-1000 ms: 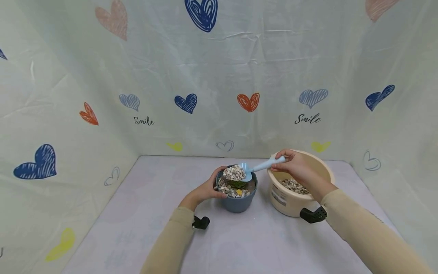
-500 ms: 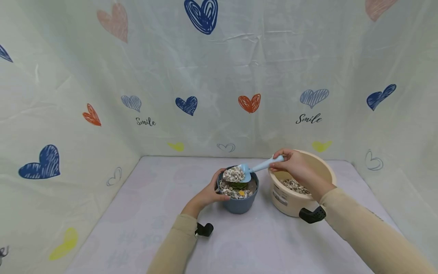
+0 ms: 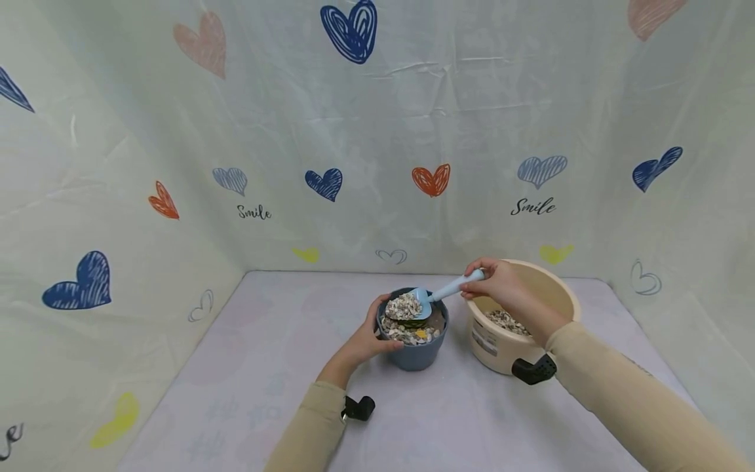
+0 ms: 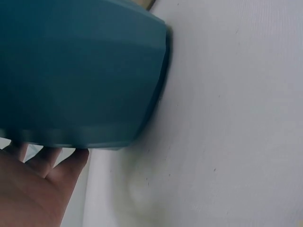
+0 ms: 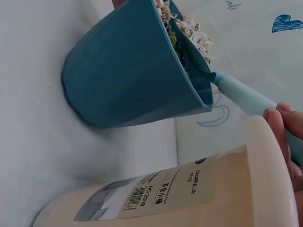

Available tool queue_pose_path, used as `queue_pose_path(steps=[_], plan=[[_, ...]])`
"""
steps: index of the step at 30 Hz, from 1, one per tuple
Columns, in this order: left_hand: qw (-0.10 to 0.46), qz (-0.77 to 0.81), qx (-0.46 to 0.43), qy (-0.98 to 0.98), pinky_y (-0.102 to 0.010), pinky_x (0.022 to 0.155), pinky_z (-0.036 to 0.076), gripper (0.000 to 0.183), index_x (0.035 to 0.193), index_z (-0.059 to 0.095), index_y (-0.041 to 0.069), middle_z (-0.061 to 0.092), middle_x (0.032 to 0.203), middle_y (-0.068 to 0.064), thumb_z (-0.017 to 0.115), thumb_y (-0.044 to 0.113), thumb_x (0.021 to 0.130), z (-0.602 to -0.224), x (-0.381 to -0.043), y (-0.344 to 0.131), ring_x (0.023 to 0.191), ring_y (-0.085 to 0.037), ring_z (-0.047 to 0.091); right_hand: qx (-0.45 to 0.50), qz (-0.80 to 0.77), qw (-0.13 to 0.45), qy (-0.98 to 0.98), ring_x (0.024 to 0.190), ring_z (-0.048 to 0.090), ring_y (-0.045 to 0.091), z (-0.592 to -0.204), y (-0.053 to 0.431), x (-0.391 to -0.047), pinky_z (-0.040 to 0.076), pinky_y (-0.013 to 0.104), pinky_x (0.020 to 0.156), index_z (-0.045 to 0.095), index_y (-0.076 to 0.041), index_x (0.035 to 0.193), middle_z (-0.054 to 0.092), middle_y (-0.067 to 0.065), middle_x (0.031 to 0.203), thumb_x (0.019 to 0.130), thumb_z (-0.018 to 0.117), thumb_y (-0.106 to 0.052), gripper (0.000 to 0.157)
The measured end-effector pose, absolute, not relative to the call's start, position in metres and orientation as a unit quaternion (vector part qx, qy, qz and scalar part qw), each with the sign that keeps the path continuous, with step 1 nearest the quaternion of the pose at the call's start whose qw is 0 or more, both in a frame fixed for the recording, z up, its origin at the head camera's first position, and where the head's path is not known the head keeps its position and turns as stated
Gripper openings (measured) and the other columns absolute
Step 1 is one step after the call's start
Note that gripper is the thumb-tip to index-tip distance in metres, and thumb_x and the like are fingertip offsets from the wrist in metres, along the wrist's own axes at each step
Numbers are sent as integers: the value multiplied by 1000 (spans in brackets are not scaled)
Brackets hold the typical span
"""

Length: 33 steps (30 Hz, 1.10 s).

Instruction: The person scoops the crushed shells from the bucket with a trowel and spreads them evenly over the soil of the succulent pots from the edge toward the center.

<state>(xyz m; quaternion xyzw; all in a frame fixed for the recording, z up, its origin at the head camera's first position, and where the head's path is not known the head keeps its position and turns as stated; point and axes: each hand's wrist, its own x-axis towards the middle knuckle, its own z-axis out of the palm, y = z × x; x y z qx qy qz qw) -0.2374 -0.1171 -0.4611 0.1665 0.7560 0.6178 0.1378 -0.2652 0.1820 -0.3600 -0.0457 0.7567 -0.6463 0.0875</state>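
A blue-grey flower pot (image 3: 414, 358) stands on the table, holding pale gravel and a small green plant (image 3: 416, 323) mostly hidden under a toy-like shovel. My left hand (image 3: 361, 341) grips the pot's left side, thumb along the near rim; its fingertips touch the wall in the left wrist view. From the right, my right hand (image 3: 500, 286) holds the light blue shovel (image 3: 453, 288) by its handle. Its blade carries a heap of small stones (image 3: 404, 306) over the pot's opening, as the right wrist view shows too.
Close on the right of the pot stands a cream bucket (image 3: 492, 351) with more small stones (image 3: 504, 321) inside and a label (image 5: 165, 191) on its wall. My right forearm passes across its near rim. A heart-patterned curtain (image 3: 377, 131) hangs behind the table (image 3: 283, 328).
The shovel blade dips slightly lower over the pot, its heap still on it. My left hand keeps hold of the pot; the head view shifts a little.
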Motion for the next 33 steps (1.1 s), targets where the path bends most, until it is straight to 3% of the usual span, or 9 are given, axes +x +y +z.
queue_pose_path(steps=[13,22,33], plan=[[104,618,126,769,-64,109,16,112,156,12,26,14,158,-22,87,35,72,-465,-227,-108,143,-45,14,-70,-601,77,793,72,66,16,-354,175,-268,56,30,68,58,5,106,66,13,88,88,71,-1,24],[88,624,104,769,-65,108,19,109,156,10,27,13,159,-22,85,23,77,-464,-219,-100,142,-47,14,-90,-578,70,808,67,62,16,-345,169,-270,55,29,62,61,5,103,65,11,82,86,72,0,20],[62,624,77,775,-65,107,22,110,155,12,28,15,158,-22,86,30,74,-465,-210,-92,141,-47,17,-125,-555,48,821,66,60,18,-338,163,-271,53,32,59,62,4,107,64,10,80,86,73,-1,25]])
